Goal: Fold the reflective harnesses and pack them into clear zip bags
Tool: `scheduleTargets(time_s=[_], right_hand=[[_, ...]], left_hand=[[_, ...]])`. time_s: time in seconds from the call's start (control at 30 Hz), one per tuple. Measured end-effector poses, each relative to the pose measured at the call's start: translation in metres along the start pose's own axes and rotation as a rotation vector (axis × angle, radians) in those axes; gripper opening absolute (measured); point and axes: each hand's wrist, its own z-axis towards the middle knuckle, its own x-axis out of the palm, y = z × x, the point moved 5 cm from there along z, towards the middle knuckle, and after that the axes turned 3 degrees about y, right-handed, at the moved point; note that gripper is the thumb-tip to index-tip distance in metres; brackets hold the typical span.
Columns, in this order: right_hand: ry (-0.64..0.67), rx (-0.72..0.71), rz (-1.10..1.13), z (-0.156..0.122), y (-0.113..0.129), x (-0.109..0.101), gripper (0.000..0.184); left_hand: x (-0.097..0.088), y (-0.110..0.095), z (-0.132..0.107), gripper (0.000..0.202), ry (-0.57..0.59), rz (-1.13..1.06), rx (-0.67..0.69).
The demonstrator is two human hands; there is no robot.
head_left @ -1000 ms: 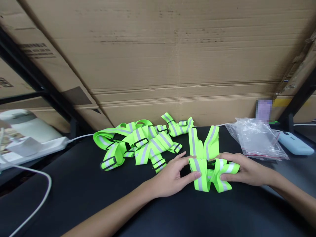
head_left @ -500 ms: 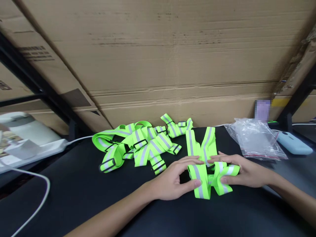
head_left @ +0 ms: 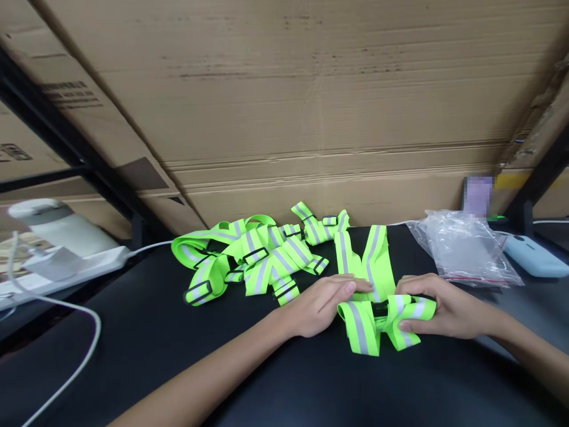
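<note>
A neon green reflective strap harness [head_left: 361,327] with grey stripes lies partly folded on the black table. Two of its bands stretch away toward the cardboard, and its near part curls in loops around a black buckle. My left hand [head_left: 326,299] lies flat at the harness's left side, fingers stretched out together onto the bands. Thumb and fingers of my right hand [head_left: 438,305] pinch the looped right end. Left of the harness is a tangled pile of similar green straps [head_left: 278,261] with black buckles.
Clear plastic bags [head_left: 464,249] lie at the right, beside a light blue case-like object [head_left: 536,256]. A white power strip [head_left: 84,267] with a cable stands at the left. Cardboard [head_left: 311,118] walls off the back, between black metal frame bars [head_left: 95,172].
My left hand has let go of the near left loop and moved up and left, its thumb now lifted off the strap. My right hand keeps its pinch. The view has shifted slightly.
</note>
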Motion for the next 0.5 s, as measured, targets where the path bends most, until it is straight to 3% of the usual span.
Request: scheduleTargets(time_s=[0.13, 0.3, 0.4, 0.5], right_hand=[[-0.003, 0.026, 0.128, -0.001, -0.005, 0.000, 0.030], [0.000, 0.038, 0.242, -0.001, -0.009, 0.001, 0.025], [-0.006, 0.008, 0.236, -0.001, -0.008, 0.006, 0.021], [-0.086, -0.061, 0.207, -0.002, -0.006, 0.007, 0.022]], left_hand=[[0.000, 0.007, 0.002, 0.046, 0.027, 0.166, 0.058], [-0.001, 0.014, 0.006, 0.035, 0.042, 0.303, 0.156], [-0.002, 0.014, 0.009, 0.023, -0.044, 0.414, 0.139], [-0.005, 0.012, 0.010, 0.022, -0.204, 0.565, 0.097]])
